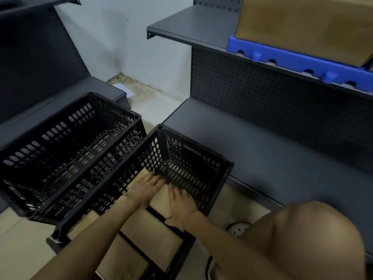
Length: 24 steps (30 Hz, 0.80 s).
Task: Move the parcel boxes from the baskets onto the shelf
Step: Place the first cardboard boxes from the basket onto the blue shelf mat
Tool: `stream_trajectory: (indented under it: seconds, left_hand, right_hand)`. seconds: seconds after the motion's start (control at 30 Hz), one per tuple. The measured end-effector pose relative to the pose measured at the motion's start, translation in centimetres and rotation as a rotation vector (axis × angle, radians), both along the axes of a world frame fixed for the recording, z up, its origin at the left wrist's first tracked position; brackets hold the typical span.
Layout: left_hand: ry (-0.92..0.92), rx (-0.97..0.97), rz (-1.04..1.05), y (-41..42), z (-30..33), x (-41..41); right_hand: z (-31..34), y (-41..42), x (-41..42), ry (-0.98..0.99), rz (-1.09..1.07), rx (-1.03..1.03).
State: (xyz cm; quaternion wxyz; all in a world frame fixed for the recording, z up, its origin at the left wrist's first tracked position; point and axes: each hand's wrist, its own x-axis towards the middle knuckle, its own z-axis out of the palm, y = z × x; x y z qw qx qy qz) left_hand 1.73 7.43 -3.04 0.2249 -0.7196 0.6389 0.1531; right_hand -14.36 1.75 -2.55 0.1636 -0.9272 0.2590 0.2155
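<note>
Biggest in view is the dark metal shelf (282,142) on our right, its lower board bare where we see it, and above it an upper board carrying a blue tray (286,55) with a large brown carton (306,27) on top. On the floor to the left sit two black slotted baskets side by side: the far basket (66,150) shows no boxes that we can make out, while the near basket (181,158) holds several tan parcel boxes. Both our hands are down inside that near one — the left hand (146,187) lies flat with fingers spread on the far parcel box (160,201), the right hand (181,203) rests on its right edge, fingers slightly bent; whether they actually clamp it we cannot tell. The box runs lengthwise away from us, directly under the hands. The shelf lies up and to the right, so the right arm is nearer. More parcel boxes (149,237) lie closer to us.
</note>
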Motion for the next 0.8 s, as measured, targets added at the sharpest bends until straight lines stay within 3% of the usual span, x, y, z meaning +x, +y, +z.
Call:
stream_trajectory:
  seconds: [0.23,0.8]
  left_hand:
    - [-0.018,-0.028,-0.023,-1.1,2.1,-0.7]
    - [-0.104,-0.400,-0.068,-1.5,18.4,-3.1]
  right_hand:
    - [1.7,-1.3,-0.6,0.014,-0.050,-0.028]
    - [14.6,-4.6,-3.9,-0.349,0.022,-0.309]
